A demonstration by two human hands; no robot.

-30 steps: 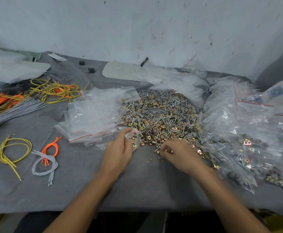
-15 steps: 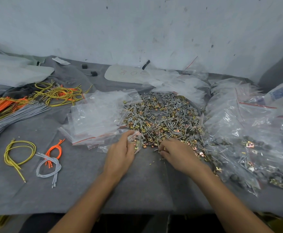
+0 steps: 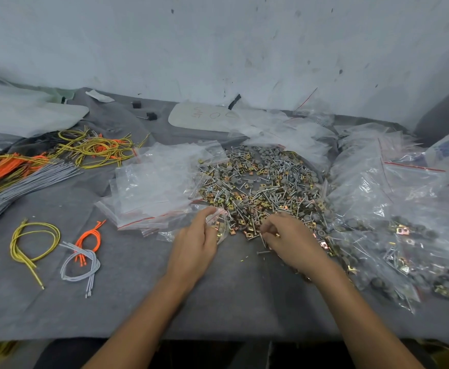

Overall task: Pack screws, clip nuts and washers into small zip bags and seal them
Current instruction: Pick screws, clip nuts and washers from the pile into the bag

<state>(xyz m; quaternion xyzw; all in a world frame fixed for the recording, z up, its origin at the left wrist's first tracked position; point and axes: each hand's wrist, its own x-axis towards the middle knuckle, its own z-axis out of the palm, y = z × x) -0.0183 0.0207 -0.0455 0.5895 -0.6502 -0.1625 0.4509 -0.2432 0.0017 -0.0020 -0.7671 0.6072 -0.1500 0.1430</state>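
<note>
The left hand (image 3: 195, 246) pinches a small zip bag (image 3: 220, 228) of clear, crinkled plastic between thumb and fingers at the near left edge of the heap; a few brassy clip nuts show through its film. Just beside it the right hand (image 3: 292, 238) lies knuckles up, its fingers curled down into the near rim of the heap of hardware (image 3: 260, 187); whether a piece is pinched there cannot be told. The heap mixes slim silver screws, square brass-coloured clip nuts and round dull grey washers, spread loose on the grey felt cloth (image 3: 138, 302), with one stray screw (image 3: 263, 252) lying apart near the right hand. Left of the heap, overlapping it, sits a stack of empty bags (image 3: 159, 187), flat and glossy with red seal strips. To the right lies a mound of filled bags (image 3: 404, 235), each showing the same screws, nuts and washers. Farther left are loops of yellow cord (image 3: 34, 243), orange cord (image 3: 90, 238) and grey cord (image 3: 80, 265). By the wall a pale rounded board (image 3: 204, 118) carries faint handwriting, too unclear to read, and a printed packet (image 3: 447, 147) at the right edge bears a blurred blue mark
</note>
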